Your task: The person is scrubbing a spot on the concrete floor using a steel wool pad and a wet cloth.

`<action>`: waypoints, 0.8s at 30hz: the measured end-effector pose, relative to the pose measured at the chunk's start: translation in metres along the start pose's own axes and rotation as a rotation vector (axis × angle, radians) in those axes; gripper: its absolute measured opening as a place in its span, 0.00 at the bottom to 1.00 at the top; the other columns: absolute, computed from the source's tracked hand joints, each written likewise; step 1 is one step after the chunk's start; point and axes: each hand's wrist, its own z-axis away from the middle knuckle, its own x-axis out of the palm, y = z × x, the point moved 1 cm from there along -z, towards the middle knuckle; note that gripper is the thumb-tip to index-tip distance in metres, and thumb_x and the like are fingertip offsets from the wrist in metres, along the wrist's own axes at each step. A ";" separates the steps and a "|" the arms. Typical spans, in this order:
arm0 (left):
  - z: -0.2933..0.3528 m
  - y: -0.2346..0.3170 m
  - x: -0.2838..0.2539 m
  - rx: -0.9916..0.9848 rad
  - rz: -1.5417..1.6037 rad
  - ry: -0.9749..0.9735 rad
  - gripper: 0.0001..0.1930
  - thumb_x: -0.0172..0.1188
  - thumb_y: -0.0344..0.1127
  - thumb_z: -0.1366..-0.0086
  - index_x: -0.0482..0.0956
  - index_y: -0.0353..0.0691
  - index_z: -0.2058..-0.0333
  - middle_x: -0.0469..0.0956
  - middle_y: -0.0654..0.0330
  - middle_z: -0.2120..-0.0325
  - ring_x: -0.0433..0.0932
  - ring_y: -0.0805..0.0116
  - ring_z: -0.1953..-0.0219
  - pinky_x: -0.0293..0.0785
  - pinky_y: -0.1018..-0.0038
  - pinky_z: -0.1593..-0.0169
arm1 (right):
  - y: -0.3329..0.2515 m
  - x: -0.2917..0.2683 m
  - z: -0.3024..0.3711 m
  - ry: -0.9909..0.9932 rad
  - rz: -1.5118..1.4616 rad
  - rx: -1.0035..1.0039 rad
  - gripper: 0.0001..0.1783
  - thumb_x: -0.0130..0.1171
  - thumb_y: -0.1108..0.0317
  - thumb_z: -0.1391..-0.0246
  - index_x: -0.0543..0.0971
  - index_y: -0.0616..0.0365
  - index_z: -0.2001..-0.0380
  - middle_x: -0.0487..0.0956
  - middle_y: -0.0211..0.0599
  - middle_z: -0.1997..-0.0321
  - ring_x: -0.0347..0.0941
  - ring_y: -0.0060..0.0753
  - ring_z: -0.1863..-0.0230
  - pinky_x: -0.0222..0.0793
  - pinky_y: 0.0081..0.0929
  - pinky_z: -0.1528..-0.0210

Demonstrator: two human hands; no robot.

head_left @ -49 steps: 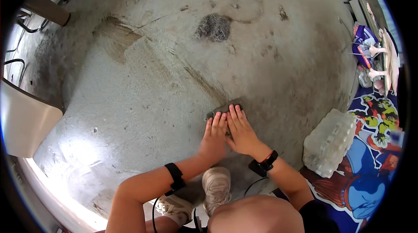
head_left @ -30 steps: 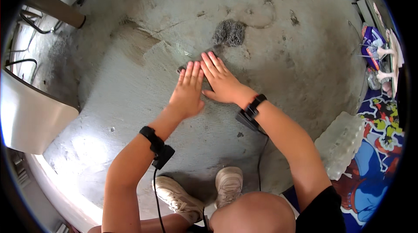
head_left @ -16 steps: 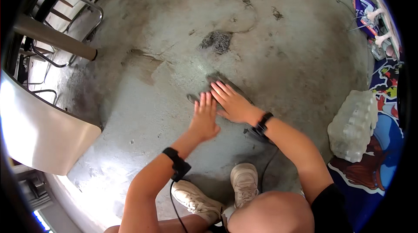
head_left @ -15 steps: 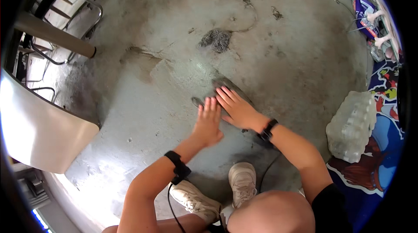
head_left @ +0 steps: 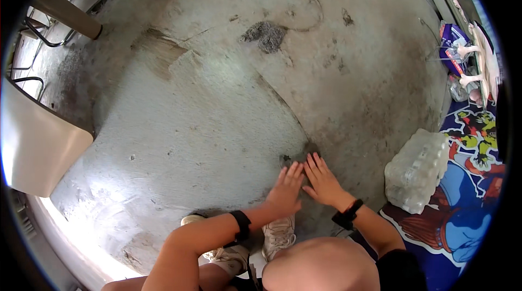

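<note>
hands sit side by side and flat in the head view, my left hand point(head_left: 286, 191) and right hand point(head_left: 324, 184) pressed palm-down on the concrete floor point(head_left: 206, 128), fingers spread, gripping nothing. compared with a second ago they have come back from a reach far out on the slab, near the dark gritty patch point(head_left: 264, 35), to a spot close in front of my shoes point(head_left: 278, 235); half a second ago they were already sliding this way. i judge that as a sweeping or smoothing stroke drawn toward my body, now near the end of its pull. a small dark clump of debris point(head_left: 298, 156) lies just beyond the fingertips, touching or nearly touching them; i cannot tell which. it looks like loose grey-black grit, low and irregular, against pale rough concrete. a black band point(head_left: 240, 226) wraps each wrist. a shrink-wrapped pack of water bottles point(head_left: 416, 170) stands well to the right on a bright patterned mat point(head_left: 467, 193), and a pale chair point(head_left: 38, 144) sits off left.
</note>
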 end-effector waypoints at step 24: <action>-0.007 -0.172 -0.142 -0.304 -0.365 -0.069 0.46 0.58 0.51 0.40 0.53 0.27 0.31 0.47 0.37 0.28 0.41 0.37 0.25 0.46 0.51 0.25 | -0.028 -0.093 -0.240 0.297 0.119 -0.248 0.50 0.63 0.44 0.44 0.57 0.63 0.29 0.48 0.52 0.21 0.41 0.53 0.21 0.43 0.47 0.22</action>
